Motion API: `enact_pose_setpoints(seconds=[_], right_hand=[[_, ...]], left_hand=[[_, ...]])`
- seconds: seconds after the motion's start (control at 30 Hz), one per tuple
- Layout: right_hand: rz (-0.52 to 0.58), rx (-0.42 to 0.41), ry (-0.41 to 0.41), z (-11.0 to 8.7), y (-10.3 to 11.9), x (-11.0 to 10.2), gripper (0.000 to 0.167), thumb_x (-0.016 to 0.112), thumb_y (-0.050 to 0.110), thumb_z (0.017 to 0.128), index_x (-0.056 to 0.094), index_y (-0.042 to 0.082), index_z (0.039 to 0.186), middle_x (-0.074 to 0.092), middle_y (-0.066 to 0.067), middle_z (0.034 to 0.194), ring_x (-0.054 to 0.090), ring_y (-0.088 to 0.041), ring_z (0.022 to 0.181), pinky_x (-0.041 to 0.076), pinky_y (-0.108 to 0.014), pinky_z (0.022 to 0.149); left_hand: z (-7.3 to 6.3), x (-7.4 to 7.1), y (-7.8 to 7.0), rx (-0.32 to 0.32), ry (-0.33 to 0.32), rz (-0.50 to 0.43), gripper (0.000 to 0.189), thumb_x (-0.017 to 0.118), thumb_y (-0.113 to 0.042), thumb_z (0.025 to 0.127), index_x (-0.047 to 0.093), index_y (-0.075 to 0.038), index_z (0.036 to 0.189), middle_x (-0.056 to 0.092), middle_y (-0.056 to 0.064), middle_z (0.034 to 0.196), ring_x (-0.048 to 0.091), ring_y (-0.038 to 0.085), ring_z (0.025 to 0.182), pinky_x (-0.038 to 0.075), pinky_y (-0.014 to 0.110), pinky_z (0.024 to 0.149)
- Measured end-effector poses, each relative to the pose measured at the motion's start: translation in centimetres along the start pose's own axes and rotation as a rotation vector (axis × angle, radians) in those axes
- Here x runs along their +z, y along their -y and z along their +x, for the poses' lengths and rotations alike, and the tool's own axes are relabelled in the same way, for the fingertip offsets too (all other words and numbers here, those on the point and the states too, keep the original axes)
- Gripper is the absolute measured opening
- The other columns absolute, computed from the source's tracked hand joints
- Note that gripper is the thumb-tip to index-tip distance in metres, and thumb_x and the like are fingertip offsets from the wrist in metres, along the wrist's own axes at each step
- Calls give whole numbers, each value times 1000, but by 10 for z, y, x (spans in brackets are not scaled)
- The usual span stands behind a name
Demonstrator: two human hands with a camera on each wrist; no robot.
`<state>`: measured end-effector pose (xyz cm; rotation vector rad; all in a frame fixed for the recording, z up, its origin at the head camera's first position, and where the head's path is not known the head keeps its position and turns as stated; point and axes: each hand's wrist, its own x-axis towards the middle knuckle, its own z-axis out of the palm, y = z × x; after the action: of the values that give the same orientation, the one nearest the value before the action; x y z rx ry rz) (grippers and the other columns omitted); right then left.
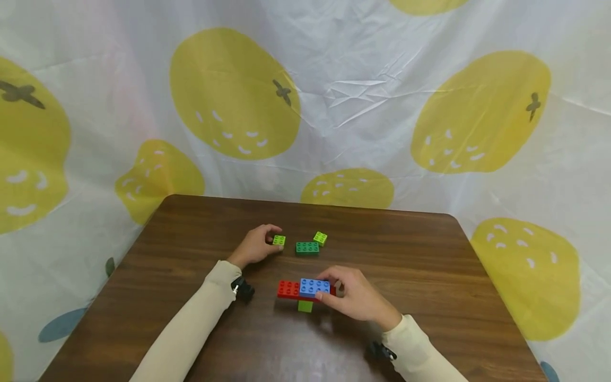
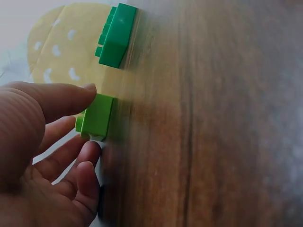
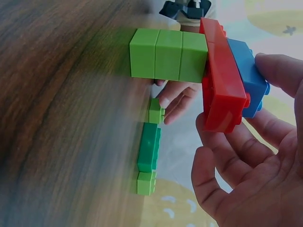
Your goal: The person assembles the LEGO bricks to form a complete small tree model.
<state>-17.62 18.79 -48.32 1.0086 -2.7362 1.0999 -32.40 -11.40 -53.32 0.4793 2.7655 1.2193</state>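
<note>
My left hand [image 1: 255,246] pinches a small lime green brick [image 2: 98,116] at the table surface, thumb on one side and fingertips on the other. My right hand [image 1: 355,294] holds a blue brick [image 1: 314,287], its thumb against the near side and the fingers behind. That blue brick sits on top of a long red layer [image 3: 225,75], off to one side of its left end. Beneath the red layer, a column of lime green bricks [image 3: 168,54] stands upright on the table, so the build has a T shape.
A dark green brick [image 1: 307,248] lies on the table to the right of my left hand. Just behind it is another small lime green brick [image 1: 320,238]. The brown wooden table [image 1: 406,249] ends at the back against a fruit-patterned curtain [image 1: 353,132].
</note>
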Motion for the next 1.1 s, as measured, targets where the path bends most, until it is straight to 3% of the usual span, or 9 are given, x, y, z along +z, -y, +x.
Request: enact_pose_setpoints(seconds=[0.4,0.67,0.9,1.1], right_hand=[[3,5,9,0,0,-3,29,79,36,96,73,20,119,73,9,101,66,-11,85,57,-28,73],[-6,-3,14,-3,-1,-3,29,78,38,96,73,20,119,73,9,102,64,-7,86,58,-29,74],[-7,-17,6,-1,-1,-2,29,78,37,96,73,21,119,73,10,101,65,-9,87,56,-27,75],[1,-16,10,-2,-1,-1,28,78,38,97,73,21,119,73,10,101,65,-7,86,55,-26,74]], left_hand=[[-2,1,-4,-17,6,36,39,79,-21,97,70,-12,134,71,10,122,63,24,104,54,43,93],[-11,-7,-7,3,8,-52,37,82,-25,94,73,-14,129,72,6,114,65,20,100,55,35,85],[-36,-20,-27,79,29,-77,37,82,-28,95,73,-16,129,72,2,109,63,18,98,53,35,83],[-58,-27,-49,139,60,-150,38,83,-27,94,73,-18,129,73,1,117,65,19,102,55,36,90]])
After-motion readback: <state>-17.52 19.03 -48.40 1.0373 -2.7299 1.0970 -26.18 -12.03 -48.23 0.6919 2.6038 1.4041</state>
